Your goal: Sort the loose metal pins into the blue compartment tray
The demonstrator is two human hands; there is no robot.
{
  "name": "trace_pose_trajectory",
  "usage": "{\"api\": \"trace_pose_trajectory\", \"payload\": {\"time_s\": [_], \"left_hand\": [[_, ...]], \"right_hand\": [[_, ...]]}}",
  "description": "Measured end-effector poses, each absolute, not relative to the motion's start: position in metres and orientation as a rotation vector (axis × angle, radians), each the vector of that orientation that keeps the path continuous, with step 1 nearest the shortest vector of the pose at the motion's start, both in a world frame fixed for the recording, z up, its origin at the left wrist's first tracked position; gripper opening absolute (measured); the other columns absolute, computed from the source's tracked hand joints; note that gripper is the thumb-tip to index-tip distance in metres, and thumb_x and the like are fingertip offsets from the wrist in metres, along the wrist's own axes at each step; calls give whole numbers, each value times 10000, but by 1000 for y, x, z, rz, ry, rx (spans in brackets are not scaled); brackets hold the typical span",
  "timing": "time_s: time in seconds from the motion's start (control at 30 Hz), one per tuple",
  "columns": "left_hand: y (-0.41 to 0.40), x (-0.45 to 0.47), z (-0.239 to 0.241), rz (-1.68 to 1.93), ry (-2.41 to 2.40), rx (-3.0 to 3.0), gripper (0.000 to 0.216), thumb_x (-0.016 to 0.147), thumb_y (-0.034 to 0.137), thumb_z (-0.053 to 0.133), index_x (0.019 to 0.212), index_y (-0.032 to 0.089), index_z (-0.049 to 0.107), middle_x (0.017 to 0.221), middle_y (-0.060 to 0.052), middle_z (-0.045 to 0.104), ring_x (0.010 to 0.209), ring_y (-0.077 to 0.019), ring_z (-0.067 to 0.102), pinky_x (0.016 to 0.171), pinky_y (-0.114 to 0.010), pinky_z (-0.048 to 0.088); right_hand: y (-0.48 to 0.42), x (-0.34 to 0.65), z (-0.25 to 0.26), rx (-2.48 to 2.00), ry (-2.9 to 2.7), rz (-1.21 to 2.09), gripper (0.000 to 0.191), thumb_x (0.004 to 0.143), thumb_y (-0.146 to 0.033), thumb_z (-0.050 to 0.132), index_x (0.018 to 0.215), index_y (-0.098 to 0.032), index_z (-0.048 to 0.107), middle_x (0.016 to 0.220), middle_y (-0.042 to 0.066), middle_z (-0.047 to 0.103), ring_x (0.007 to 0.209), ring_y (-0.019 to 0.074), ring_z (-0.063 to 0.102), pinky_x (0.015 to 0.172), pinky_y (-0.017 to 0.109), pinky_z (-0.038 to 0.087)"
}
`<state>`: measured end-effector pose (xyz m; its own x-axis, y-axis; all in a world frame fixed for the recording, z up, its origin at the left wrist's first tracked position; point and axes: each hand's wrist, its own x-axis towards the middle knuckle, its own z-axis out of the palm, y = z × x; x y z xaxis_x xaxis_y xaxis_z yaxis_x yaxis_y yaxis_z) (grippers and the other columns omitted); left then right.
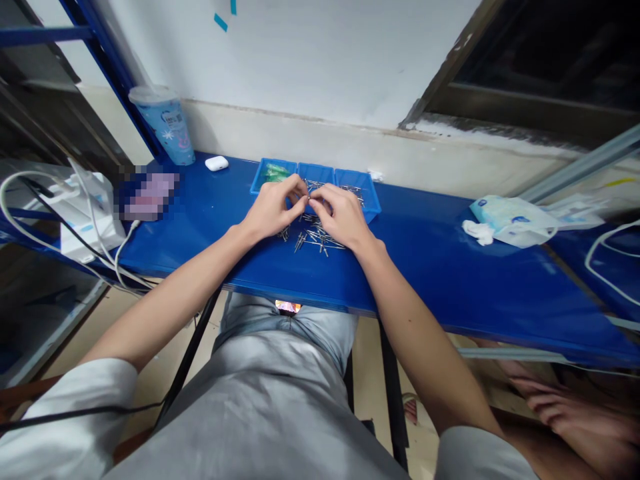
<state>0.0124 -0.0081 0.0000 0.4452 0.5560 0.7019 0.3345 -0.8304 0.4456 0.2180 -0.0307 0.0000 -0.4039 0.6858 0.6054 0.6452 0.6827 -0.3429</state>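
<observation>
3 blue trays (316,172) stand behind loose metal pins (318,236); above, left hand (277,208) and right hand (346,217) meet, fingertips pinching an item (309,198) too small to identify.

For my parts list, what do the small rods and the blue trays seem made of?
Small rods: probably metal, polished-looking; silvery with bright glints.
Blue trays: likely plastic, smooth, mildly glossy; evenly coloured, thin-walled, though exact type cannot be told.

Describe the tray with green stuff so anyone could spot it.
On the blue table by the wall sit three blue trays in a row. Pick the leftmost tray, partly hidden by the left hand; it holds green pieces, while its neighbours hold metal pins.
</observation>
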Motion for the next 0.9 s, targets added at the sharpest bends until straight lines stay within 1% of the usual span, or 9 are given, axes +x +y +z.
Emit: {"api": "trace_pose_trajectory", "payload": {"time_s": [0.17, 0.4, 0.53, 0.7, 0.9], "left_hand": [[-7, 12, 0, 1324, 765, 2448, 278, 1047, 452, 584, 982, 187, 642, 851, -27, 742, 702, -137, 686, 686, -267, 542], [-8, 12, 1, 1312, 781, 2419, 339, 1066, 505, 559, 957, 193, 634, 832, -35, 740, 690, -144, 680, 688, -273, 530], [-9, 12, 2, 1278, 832, 2407, 337, 1066, 503, 557, 941, 199, 630, 804, -25, 728, 656, -146, 660, 682, -286, 524], [-9, 11, 3, 1238, 849, 2379, 321, 1063, 481, 555, 932, 197, 627, 801, -30, 717, 671, -152, 650, 692, -292, 516], [-7, 11, 2, 1224, 838, 2361, 301, 1060, 457, 547, 918, 198, 604, 758, -16, 693, 630, -148, 621, 658, -289, 504]], "right_hand": [[-31, 218, 0, -1026, -2135, 74, 192, 1044, -277, 517, 988, -205, 685, 969, 84, 715, 944, 255, 665, 861, 378, 482], [-30, 220, -1, -1039, -2131, 64, 242, 1068, -332, 486, 993, -218, 686, 989, 88, 722, 924, 259, 656, 845, 392, 478], [-28, 220, -2, -1033, -2123, 65, 249, 1068, -338, 485, 990, -226, 693, 1005, 88, 723, 939, 264, 655, 863, 408, 486], [-27, 221, -2, -1028, -2115, 52, 232, 1053, -326, 520, 962, -224, 707, 986, 83, 723, 892, 249, 646, 832, 403, 489], [-27, 220, -2, -1013, -2122, 47, 213, 1039, -289, 539, 943, -218, 716, 985, 80, 719, 896, 246, 644, 843, 404, 491]]}}
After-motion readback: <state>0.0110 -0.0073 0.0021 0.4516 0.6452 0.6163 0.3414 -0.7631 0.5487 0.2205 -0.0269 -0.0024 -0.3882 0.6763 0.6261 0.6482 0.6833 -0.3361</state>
